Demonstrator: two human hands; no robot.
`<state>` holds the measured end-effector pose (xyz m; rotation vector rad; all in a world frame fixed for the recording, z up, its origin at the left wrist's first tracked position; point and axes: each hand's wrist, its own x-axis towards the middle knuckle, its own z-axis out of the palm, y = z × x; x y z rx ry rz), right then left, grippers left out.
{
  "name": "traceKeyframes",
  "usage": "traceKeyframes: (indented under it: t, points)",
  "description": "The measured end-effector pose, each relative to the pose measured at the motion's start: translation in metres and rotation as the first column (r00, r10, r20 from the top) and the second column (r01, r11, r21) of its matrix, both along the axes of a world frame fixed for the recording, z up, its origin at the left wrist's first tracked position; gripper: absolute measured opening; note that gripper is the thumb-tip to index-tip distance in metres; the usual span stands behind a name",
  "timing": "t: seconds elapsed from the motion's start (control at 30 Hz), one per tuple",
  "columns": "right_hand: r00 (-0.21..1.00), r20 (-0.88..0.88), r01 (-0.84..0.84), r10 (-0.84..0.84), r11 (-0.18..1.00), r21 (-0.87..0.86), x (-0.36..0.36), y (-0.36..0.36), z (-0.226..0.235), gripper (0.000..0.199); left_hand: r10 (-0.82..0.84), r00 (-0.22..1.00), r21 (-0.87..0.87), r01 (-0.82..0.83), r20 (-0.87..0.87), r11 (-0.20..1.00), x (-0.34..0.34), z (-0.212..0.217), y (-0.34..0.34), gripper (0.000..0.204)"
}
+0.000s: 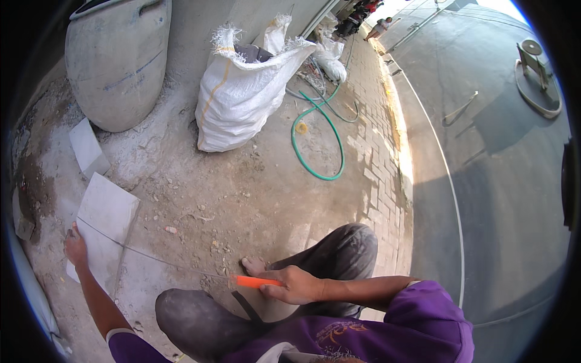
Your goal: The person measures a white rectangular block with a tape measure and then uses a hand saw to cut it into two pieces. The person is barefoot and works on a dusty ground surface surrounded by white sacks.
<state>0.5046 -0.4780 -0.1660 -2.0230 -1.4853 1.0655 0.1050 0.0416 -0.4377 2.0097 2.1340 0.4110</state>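
My right hand (293,285) is wrapped round the orange handle of a handsaw (254,282). Its long thin blade, seen nearly edge-on, runs left from the handle and crosses a white block (110,202) on the ground. At the block's left edge, my left hand (75,247) grips it, close to the far end of the blade line. How deep the blade sits in the block I cannot tell. Behind it lies a smaller white block (88,147), tilted. My bent knees are beside the saw, and a bare foot shows just beyond the handle.
A large pale plastic barrel (118,66) stands by the wall at back left. Right of it is a full white woven sack (245,97). A green hose (342,160) loops over the dusty ground. Paving bricks (378,181) border a grey road, with a distant person (380,27).
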Motion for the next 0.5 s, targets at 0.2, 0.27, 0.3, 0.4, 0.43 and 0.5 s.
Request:
traceKeyframes:
  t: [0.2,0.27,0.3,0.4,0.43,0.5]
  points:
    - [0.962,0.27,0.063,-0.039,0.995,-0.078,0.049,-0.055,0.079,0.037,-0.006,0.999,-0.043,0.004,-0.041,0.999,0.0,0.001,-0.001,0.085]
    - [0.923,0.384,0.019,-0.005,0.999,-0.032,0.079,-0.043,0.092,0.035,-0.011,0.999,-0.017,0.01,-0.034,1.0,-0.009,-0.004,0.006,0.088]
    - [0.904,0.426,-0.005,0.025,0.999,-0.046,0.093,-0.028,0.096,0.035,-0.01,0.999,-0.015,0.009,-0.037,1.0,-0.015,-0.006,0.008,0.089]
    - [0.79,0.606,-0.187,0.088,0.977,0.102,0.125,0.015,0.097,0.027,0.039,0.998,0.036,-0.041,0.049,0.999,-0.047,-0.03,0.024,0.091]
    - [0.684,0.72,-0.261,0.119,0.961,0.09,0.134,0.021,0.096,0.02,0.026,1.0,-0.08,-0.026,0.006,0.996,-0.031,-0.015,0.019,0.092]
    - [0.659,0.748,-0.325,0.086,0.928,0.18,0.158,0.024,0.078,0.016,0.04,0.999,-0.015,-0.039,0.036,0.999,-0.005,-0.001,0.01,0.091]
